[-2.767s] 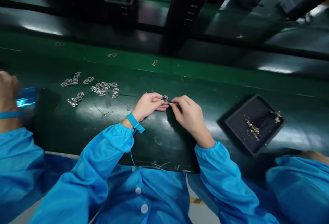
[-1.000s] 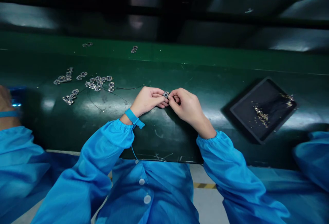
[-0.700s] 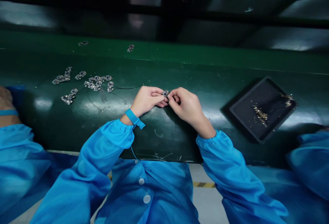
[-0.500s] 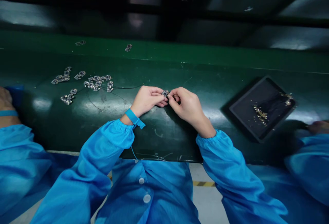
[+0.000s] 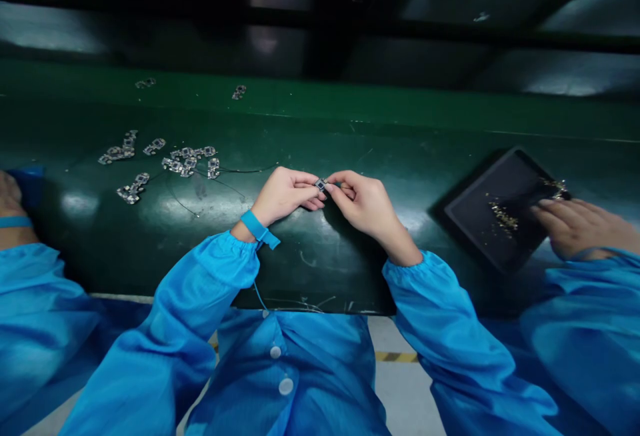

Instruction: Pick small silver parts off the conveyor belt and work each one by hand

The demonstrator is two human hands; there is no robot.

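While left hand (image 5: 286, 191) and right hand (image 5: 364, 204) pinch one board (image 5: 321, 185), co-worker's hand (image 5: 580, 226) overlaps tray (image 5: 480, 213).

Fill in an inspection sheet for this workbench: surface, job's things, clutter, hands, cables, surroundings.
Surface: dark green belt, glossy and scuffed.
Job's things: small board, pinched between both hands just above the belt.
Clutter: loose boards to the left; stray boards on the far strip; black tray holding gold bits to the right.
Hands: left hand and right hand both closed on the small board; a co-worker's hand reaches over the tray's right side.
Cables: thin wires beside the loose boards; blue wrist strap with a cord on the left wrist.
Surroundings: dark machinery behind; a co-worker's sleeve at the left.
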